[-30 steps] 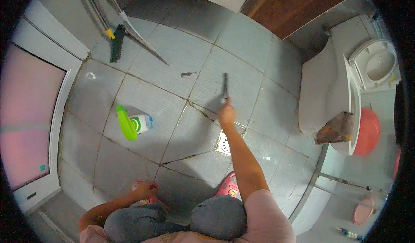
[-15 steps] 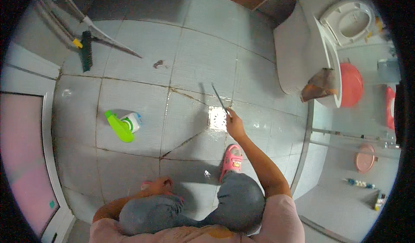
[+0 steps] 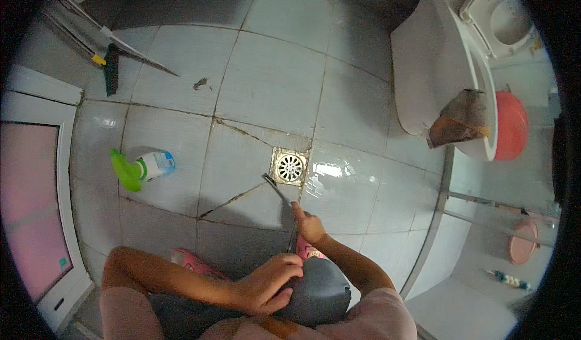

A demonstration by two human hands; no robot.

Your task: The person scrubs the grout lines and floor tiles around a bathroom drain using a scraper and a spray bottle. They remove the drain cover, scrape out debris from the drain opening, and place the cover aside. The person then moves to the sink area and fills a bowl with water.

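Observation:
My right hand (image 3: 310,226) is closed round the handle of a thin dark brush (image 3: 279,192), which looks like a toothbrush. The brush head touches or hovers at the lower left corner of a square metal floor drain (image 3: 291,168) with a round slotted grate; I cannot tell which. My left hand (image 3: 266,284) rests on my knee in grey trousers, its fingers loosely bent, the thumb apart, and nothing in it. Left of the drain, a white and blue spray bottle with a green trigger head (image 3: 127,170) lies on the tiles.
Wet grey floor tiles (image 3: 342,179) shine right of the drain. A dark-headed floor squeegee (image 3: 111,71) leans at the far left, near a scrap of debris (image 3: 201,85). The toilet (image 3: 417,68) and a red basin (image 3: 510,125) stand right; a pink-panelled door (image 3: 30,207) is at left.
My right hand has drawn back toward me with the brush, whose head now points to the drain's lower left corner. My left hand has come up and across onto my knee. The view has shifted.

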